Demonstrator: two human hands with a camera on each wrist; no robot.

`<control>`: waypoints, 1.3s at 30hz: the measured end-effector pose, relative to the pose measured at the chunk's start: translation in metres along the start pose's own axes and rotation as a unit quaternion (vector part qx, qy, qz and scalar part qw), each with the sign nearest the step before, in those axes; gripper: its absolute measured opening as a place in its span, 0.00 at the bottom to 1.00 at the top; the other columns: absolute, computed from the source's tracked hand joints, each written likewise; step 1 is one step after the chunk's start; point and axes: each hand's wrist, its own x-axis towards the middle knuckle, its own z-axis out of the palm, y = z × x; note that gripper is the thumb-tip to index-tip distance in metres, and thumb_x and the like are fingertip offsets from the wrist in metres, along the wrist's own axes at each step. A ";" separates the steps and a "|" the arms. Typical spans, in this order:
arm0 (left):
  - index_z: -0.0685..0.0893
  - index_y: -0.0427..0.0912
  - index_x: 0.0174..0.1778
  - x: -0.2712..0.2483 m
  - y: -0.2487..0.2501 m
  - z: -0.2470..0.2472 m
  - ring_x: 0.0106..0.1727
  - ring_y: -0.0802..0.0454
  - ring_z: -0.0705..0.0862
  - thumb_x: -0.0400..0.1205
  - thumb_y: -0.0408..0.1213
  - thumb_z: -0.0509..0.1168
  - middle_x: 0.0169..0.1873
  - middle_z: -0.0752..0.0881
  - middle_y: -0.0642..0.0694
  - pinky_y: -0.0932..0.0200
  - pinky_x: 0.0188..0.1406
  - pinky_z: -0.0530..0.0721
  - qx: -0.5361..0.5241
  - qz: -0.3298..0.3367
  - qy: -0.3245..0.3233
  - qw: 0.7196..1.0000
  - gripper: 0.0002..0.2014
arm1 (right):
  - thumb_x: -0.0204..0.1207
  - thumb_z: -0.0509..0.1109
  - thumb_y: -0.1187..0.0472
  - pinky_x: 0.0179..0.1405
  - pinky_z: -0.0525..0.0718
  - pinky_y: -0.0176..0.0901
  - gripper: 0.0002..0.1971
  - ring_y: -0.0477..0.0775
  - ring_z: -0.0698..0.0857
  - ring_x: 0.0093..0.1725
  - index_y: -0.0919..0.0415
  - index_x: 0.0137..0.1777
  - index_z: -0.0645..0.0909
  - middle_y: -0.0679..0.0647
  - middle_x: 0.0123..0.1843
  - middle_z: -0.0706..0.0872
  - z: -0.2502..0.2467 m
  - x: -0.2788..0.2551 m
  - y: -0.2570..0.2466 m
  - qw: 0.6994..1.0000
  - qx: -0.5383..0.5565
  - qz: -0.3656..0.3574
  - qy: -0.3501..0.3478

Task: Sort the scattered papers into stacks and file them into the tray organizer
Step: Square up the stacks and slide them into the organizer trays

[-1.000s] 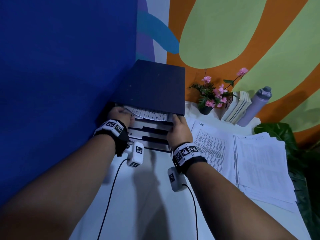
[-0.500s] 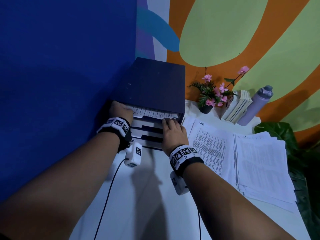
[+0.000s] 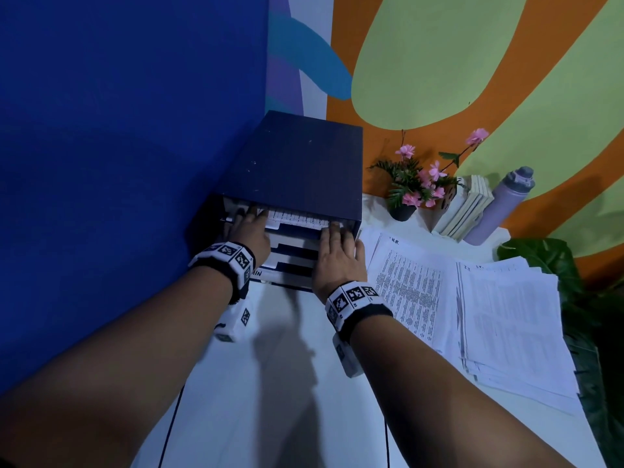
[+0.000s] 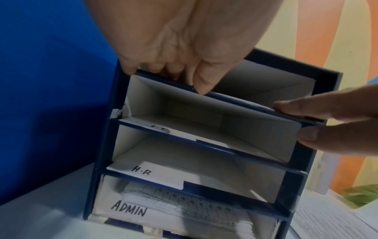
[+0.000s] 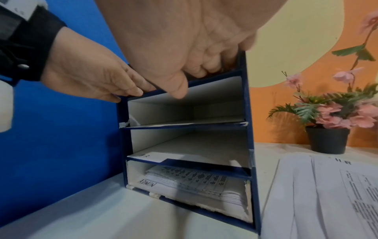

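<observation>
Both forearms reach forward from 6 o'clock toward the tray organizer (image 3: 297,170), a dark blue box at 12 o'clock on the white bench (image 3: 270,400), against the blue wall. Left hand (image 3: 248,231) palm down at the top slot's left end, fingers (image 3: 251,211) straight and close together, tips on the printed sheets (image 3: 297,217) sitting in the top slot; not curled round anything. Right hand (image 3: 339,256) palm down at the slot's right end, fingers (image 3: 334,228) extended and slightly apart, tips on the sheet edge, thumb out at the organizer's right side. Wrist views show both sets of fingertips resting along the top shelf's front lip. Two middle slots look empty apart from tab cards, one marked H.R (image 4: 141,173). Bottom slot, tagged ADMIN (image 4: 128,210), holds a paper stack (image 5: 194,186). Loose paper stacks (image 3: 506,325) lie at 3 o'clock of the organizer on the bench. Flower pot (image 3: 401,211), books (image 3: 466,207) and grey bottle (image 3: 499,204) sit at 2 o'clock by the wall.
</observation>
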 end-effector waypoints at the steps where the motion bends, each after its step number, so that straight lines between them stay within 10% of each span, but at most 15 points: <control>1: 0.54 0.47 0.84 0.001 0.002 -0.001 0.84 0.41 0.48 0.84 0.34 0.51 0.84 0.49 0.47 0.40 0.81 0.53 0.012 -0.006 -0.011 1.000 0.29 | 0.79 0.51 0.59 0.81 0.50 0.59 0.36 0.62 0.51 0.84 0.63 0.85 0.42 0.58 0.87 0.47 -0.001 0.002 -0.001 1.000 0.003 0.015 -0.008; 8: 0.79 0.45 0.66 -0.008 -0.003 0.000 0.68 0.36 0.69 0.80 0.28 0.58 0.74 0.63 0.40 0.45 0.69 0.73 -0.106 -0.045 0.140 0.983 0.19 | 0.74 0.60 0.61 0.70 0.71 0.55 0.30 0.62 0.75 0.65 0.61 0.79 0.63 0.59 0.69 0.71 -0.005 0.003 0.006 0.995 0.067 -0.010 0.077; 18: 0.64 0.44 0.80 -0.008 -0.011 -0.010 0.79 0.40 0.58 0.81 0.31 0.56 0.81 0.60 0.46 0.46 0.78 0.62 -0.001 -0.012 0.022 1.000 0.28 | 0.78 0.56 0.56 0.61 0.69 0.56 0.26 0.58 0.69 0.68 0.59 0.77 0.64 0.54 0.73 0.70 -0.008 0.011 0.003 0.997 0.070 0.027 0.021; 28: 0.75 0.51 0.69 -0.035 0.003 0.003 0.68 0.38 0.67 0.80 0.36 0.60 0.71 0.66 0.42 0.42 0.65 0.74 -0.074 -0.044 0.098 0.992 0.20 | 0.77 0.62 0.60 0.82 0.54 0.63 0.40 0.54 0.45 0.85 0.57 0.85 0.44 0.49 0.87 0.42 0.004 -0.018 0.028 0.996 0.066 -0.053 -0.031; 32: 0.77 0.51 0.66 -0.055 0.025 0.031 0.71 0.36 0.66 0.81 0.42 0.61 0.71 0.68 0.40 0.43 0.71 0.69 -0.098 -0.061 0.039 0.993 0.17 | 0.77 0.62 0.61 0.81 0.58 0.58 0.33 0.58 0.56 0.83 0.54 0.82 0.58 0.52 0.84 0.58 0.016 -0.045 0.063 0.994 0.092 -0.066 0.002; 39: 0.80 0.43 0.62 -0.071 0.081 0.091 0.68 0.39 0.77 0.83 0.42 0.61 0.68 0.79 0.37 0.51 0.68 0.75 -0.170 -0.029 -0.102 0.980 0.13 | 0.81 0.61 0.54 0.74 0.70 0.53 0.26 0.59 0.65 0.78 0.52 0.79 0.67 0.54 0.80 0.68 0.052 -0.094 0.197 0.984 0.121 0.113 -0.065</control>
